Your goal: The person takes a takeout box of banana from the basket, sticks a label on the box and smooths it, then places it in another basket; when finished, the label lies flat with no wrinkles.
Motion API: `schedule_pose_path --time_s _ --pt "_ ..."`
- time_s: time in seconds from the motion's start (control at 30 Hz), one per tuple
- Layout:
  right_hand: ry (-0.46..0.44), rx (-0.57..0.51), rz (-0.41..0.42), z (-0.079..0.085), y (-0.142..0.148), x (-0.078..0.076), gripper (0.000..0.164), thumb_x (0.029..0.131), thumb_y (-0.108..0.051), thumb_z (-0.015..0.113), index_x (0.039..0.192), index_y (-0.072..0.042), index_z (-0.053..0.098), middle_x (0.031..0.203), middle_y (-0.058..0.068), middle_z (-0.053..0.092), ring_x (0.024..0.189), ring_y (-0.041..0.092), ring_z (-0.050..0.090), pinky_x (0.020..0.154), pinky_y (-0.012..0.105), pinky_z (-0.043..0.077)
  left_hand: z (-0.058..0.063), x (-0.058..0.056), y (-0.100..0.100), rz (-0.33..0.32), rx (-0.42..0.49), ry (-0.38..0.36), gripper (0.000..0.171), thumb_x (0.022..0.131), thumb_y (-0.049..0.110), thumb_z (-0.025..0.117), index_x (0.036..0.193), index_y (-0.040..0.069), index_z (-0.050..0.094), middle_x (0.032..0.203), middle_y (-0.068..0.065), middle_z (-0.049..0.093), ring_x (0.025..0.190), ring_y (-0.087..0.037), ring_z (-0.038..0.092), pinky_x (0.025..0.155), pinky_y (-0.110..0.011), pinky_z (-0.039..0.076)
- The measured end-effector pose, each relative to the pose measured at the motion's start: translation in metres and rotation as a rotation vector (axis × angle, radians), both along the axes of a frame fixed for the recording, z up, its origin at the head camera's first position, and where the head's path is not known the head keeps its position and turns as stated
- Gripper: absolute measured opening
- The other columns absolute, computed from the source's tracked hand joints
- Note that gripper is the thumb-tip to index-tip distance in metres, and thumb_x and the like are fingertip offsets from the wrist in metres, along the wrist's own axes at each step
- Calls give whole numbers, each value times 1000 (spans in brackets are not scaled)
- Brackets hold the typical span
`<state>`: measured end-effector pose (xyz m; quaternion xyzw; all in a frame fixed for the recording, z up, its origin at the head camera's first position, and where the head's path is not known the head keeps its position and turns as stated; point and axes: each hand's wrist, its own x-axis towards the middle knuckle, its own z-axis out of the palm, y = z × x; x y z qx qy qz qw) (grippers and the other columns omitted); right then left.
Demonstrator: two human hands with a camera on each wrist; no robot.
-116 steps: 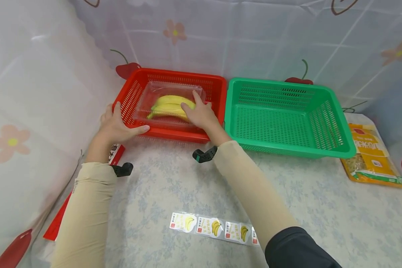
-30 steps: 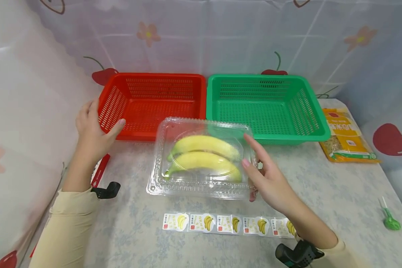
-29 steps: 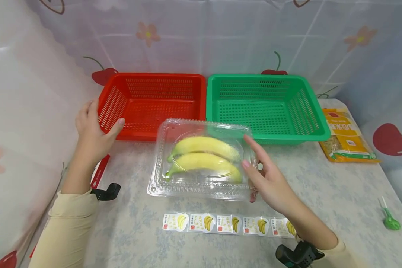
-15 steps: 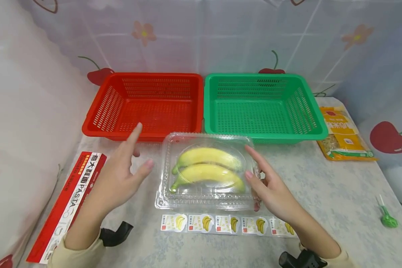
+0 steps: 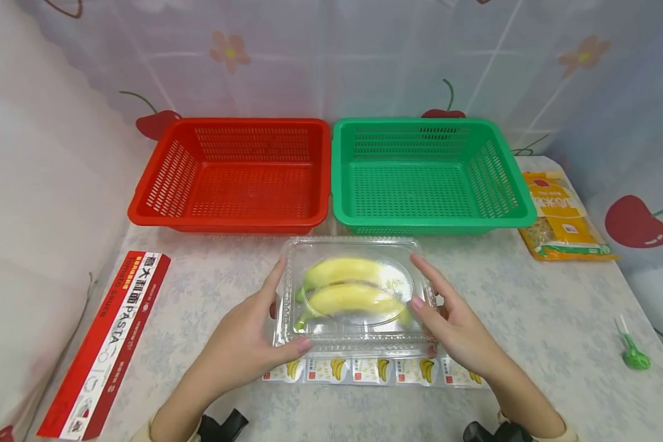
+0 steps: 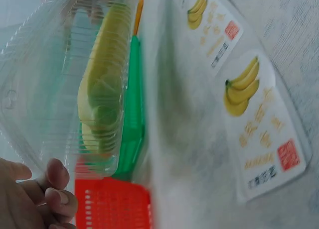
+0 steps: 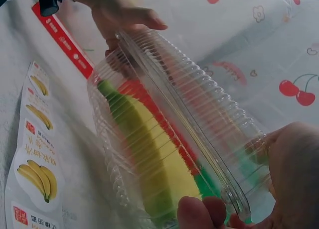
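Observation:
A clear plastic clamshell box [image 5: 359, 344] with two yellow bananas [image 5: 353, 294] inside is held up above the table in the head view. My right hand [image 5: 458, 325] grips its right end, fingertips under the base and thumb by the lid. At the opposite end is my left hand [image 5: 248, 337], thumb over the front left corner and index finger along the side. The left wrist view shows the curled fingertips [image 6: 57, 174] of that hand at the box's corner. A strip of banana stickers [image 5: 331, 371] lies below, partly covered by the box's front edge in the head view.
A red basket [image 5: 226, 224] and a green basket [image 5: 433, 224] stand side by side at the back. To the left lies a red pasta box [image 5: 110, 344]. A yellow food bag [image 5: 569, 227] and a green-wrapped lollipop [image 5: 635, 356] are on the right.
The clamshell box came out of the red basket in my right hand and moved toward me. My left hand left the basket's rim and reached the box's left end.

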<state>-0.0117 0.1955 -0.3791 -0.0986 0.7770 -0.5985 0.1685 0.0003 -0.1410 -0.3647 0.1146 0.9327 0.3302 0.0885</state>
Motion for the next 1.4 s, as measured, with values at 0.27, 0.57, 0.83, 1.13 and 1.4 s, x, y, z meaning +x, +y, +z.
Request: schedule_pose_path --time_s 0.27,0.57,0.83,1.13,1.4 --pt "34 90 -20 -9 19 -2 66 105 -22 51 158 -39 17 77 2 41 44 11 28 44 34 49 -15 -7 21 -11 64 -44 120 69 72 76 156 45 -3 85 8 51 62 -10 43 50 -24 37" --pt "-1 157 -62 -19 49 -9 65 105 -26 50 157 -42 16 128 20 28 52 19 37 50 36 52 -27 -25 49 -68 100 -129 118 74 65 77 156 44 -6 91 7 52 59 -11 42 52 -25 37" --pt "-16 215 -89 -25 72 -14 66 105 -29 50 158 -41 13 136 19 23 54 21 39 52 36 50 -32 -39 72 -141 125 -139 119 77 65 74 159 35 -5 89 3 53 61 -12 43 52 -26 37" --pt "17 211 -110 -28 94 -15 67 106 -22 48 159 -38 12 114 6 27 56 21 41 50 33 48 -35 -43 96 -179 150 -161 117 79 67 70 158 36 -11 113 5 58 92 -12 56 71 -30 48" --pt "58 236 -119 -31 105 -16 67 105 -20 48 160 -36 11 128 12 27 59 17 44 52 33 46 -36 -48 105 -199 161 -186 115 80 66 70 154 43 -16 106 2 58 82 -15 55 62 -30 46"
